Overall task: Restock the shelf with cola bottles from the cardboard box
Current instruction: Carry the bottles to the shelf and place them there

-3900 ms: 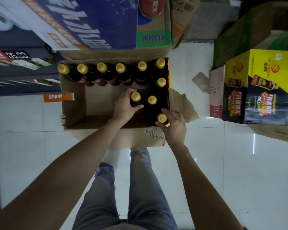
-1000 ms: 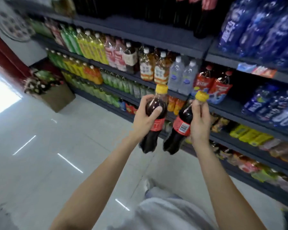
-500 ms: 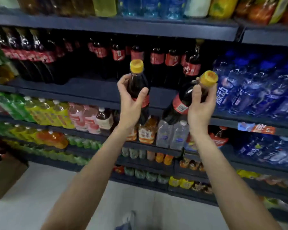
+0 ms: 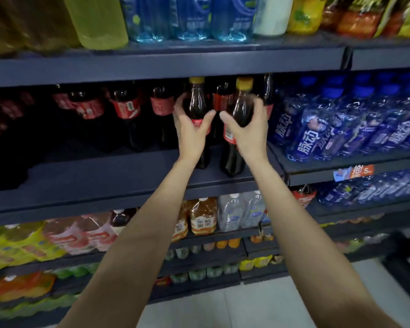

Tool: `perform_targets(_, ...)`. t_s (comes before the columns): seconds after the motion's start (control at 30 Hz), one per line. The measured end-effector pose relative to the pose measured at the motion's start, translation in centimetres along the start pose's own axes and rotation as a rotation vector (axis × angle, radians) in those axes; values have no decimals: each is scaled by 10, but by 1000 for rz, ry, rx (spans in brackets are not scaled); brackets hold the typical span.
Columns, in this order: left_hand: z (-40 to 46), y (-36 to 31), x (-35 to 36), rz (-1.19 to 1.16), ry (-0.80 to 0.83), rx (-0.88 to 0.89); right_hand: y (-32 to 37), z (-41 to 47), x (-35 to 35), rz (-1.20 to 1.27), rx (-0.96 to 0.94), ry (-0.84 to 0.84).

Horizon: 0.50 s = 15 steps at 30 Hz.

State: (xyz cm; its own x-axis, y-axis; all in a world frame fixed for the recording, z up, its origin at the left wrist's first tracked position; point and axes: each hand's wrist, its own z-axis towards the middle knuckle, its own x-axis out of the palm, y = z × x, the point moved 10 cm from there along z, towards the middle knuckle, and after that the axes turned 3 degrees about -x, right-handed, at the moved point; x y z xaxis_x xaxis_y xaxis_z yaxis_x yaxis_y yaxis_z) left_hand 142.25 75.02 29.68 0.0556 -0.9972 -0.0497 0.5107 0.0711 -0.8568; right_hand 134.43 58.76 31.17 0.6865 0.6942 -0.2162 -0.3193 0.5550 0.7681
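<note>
Two cola bottles at the dark shelf (image 4: 118, 176).
The left hand (image 4: 191, 129) grips one yellow-capped cola bottle (image 4: 196, 102); the right hand (image 4: 249, 131) grips the other cola bottle (image 4: 242, 107).

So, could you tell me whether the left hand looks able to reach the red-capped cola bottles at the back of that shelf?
Probably not yet: the left hand grips a yellow-capped bottle directly before the red-capped bottles.

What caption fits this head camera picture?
Left hand and right hand each set a cola bottle on the shelf.
</note>
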Motion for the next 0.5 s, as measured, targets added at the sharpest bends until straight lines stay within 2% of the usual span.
perform_targets(0.07, -8, 18, 6, 135, 109, 34, -6, -13, 5, -57, -31, 43)
perform_targets(0.2, -43, 84, 0, 495, 284, -121, -49, -49, 4, -251, 109, 134)
perform_targets(0.33, -40, 97, 0, 535, 280, -163, -58, -57, 6, -172, 160, 76)
perform_targets(0.5, -23, 95, 22, 529, 254, -184, -56, -44, 18, -216, 181, 55)
